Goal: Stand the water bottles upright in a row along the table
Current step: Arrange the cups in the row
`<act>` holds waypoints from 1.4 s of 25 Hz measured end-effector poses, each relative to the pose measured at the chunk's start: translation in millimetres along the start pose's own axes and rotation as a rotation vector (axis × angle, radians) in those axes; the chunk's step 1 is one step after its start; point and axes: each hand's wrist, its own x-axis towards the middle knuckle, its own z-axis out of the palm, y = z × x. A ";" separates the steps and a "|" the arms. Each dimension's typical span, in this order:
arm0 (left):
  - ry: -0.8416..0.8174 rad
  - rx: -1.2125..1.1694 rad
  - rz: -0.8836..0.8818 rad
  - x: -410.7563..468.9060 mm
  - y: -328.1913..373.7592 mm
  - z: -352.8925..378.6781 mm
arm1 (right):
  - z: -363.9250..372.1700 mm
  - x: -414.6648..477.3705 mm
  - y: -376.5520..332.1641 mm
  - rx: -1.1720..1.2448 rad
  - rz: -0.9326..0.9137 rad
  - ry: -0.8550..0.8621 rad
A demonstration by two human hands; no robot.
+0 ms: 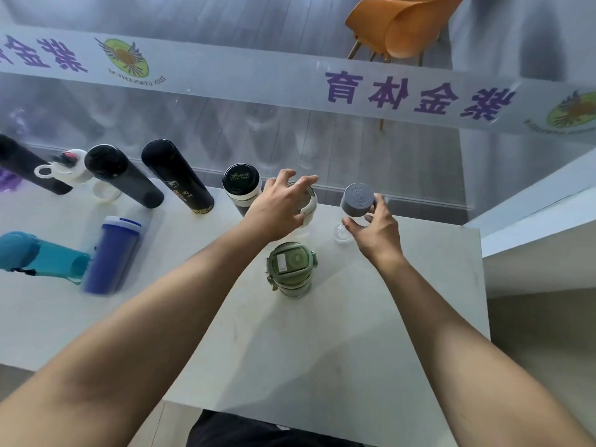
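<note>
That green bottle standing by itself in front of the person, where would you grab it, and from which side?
I'd take the green bottle around its round body just under the lid, coming from the right side with the right hand. It stands upright and apart from the others, so its sides are free. The lid looks bulky, with a nub on the right and a strap on the left, so gripping from the top seems less sure.

Head-height view (steep) onto table [322, 333]

Left hand [280, 206] hides most of white-ringed bottle [309, 204]
</note>
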 end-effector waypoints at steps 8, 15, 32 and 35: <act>-0.097 0.046 0.035 42.6 -9.9 19.8 | 19.4 14.6 11.6 0.043 0.037 -0.012; -0.084 0.050 0.022 49.2 -12.9 19.8 | 20.3 23.3 13.8 0.064 0.048 0.006; 0.298 0.038 0.096 -47.0 -5.2 -6.7 | -4.2 -71.6 -2.4 -0.047 -0.110 0.054; 0.334 0.046 0.043 -77.1 -18.5 -4.3 | -2.2 -106.0 -20.6 -0.026 -0.265 0.029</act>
